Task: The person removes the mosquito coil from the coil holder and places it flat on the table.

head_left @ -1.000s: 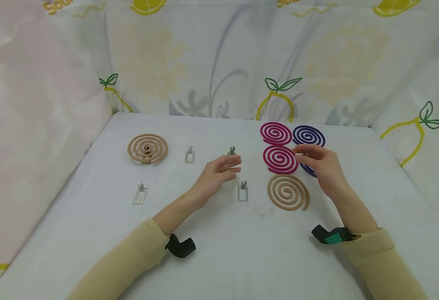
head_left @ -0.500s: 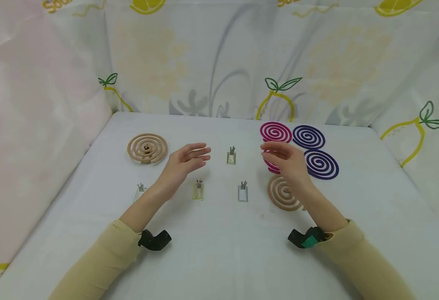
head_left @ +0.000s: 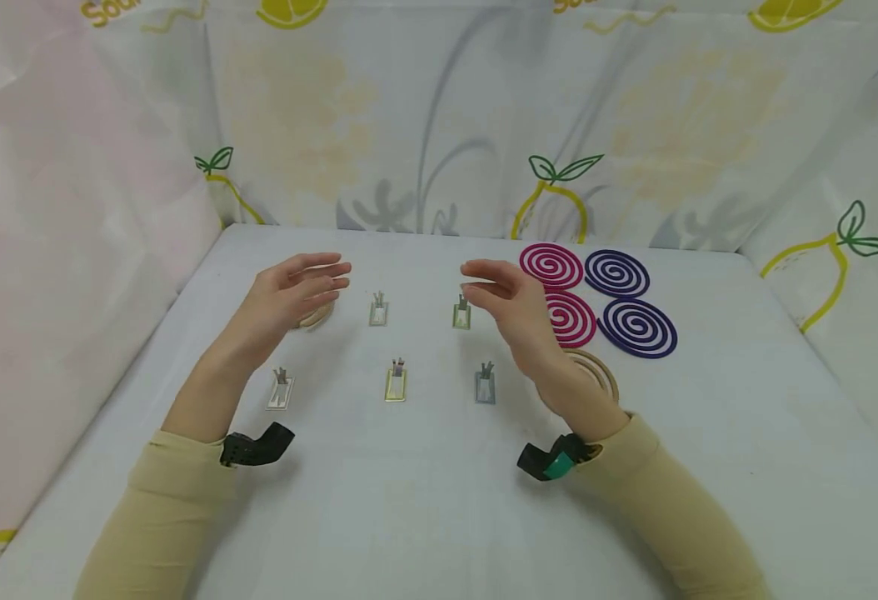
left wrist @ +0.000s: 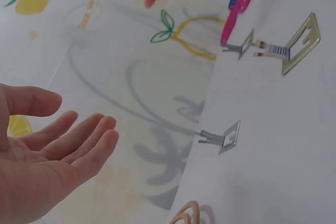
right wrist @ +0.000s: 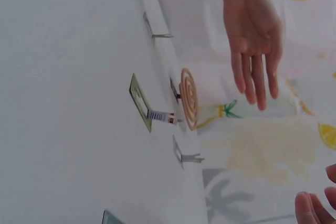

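Note:
My left hand (head_left: 285,292) hovers at the far left with its fingers loosely extended and nothing in them. It covers most of a tan mosquito coil (head_left: 317,317), which sits raised on a stand, as the right wrist view shows. My right hand (head_left: 510,308) hangs, holding nothing, close over a small metal coil stand (head_left: 461,317); its fingers are bent softly. Beneath its wrist a second tan coil (head_left: 602,375) is partly hidden. Two pink coils (head_left: 551,265) and two dark purple coils (head_left: 640,327) lie flat to the right.
More metal stands with upright prongs are spread over the white table: one silver (head_left: 378,312), one gold-edged (head_left: 396,385), one grey (head_left: 485,388), one at the left (head_left: 279,392). A lemon-print cloth (head_left: 379,117) rises behind the table and along its sides.
Both hands have moved left, the left one from mid-table to over the left tan coil, the right one from the coils to a stand. The coils and stands stay put.

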The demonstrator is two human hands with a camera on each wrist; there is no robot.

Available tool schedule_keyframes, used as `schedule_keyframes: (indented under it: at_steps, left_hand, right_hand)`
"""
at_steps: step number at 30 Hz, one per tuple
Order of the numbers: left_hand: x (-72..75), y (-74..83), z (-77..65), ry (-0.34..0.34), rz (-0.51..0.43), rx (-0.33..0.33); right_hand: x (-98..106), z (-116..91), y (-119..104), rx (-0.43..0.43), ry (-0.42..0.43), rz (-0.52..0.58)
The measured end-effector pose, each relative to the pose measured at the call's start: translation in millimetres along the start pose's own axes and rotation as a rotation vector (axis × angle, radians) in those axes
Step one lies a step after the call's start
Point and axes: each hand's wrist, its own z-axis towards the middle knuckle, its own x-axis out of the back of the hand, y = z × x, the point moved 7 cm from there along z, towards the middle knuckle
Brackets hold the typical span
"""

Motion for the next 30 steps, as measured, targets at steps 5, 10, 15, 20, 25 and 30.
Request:
schedule_keyframes:
  at_steps: [5, 10, 15, 20, 25, 30]
  left_hand:
    - [23.9, -3.4, -1.3, 0.049, -0.027, 0.012]
    - [46.8, -8.3, -2.4, 0.071, -0.145, -0.012]
    - [65.0, -12.3, -3.8, 0.094, -0.257, -0.048]
    - [80.6, -16.7, -5.2, 0.166, -0.272, -0.069]
    - [94.0, -24.9, -6.2, 0.227, -0.305, -0.082]
    - [106.3, -38.2, -6.5, 0.254, -0.376, -0.059]
  right_hand:
    - [-22, 8, -1, -0.002, -0.015, 0.043]
    - [-43, 16, -2, -0.003, -0.018, 0.087]
    - [-63, 22, -1, -0.018, -0.021, 0.123]
    - [-82, 26, 1, -0.040, -0.026, 0.126]
    - [-102, 29, 4, -0.054, -0.040, 0.144]
    - [-121, 32, 8, -0.075, -0.020, 0.154]
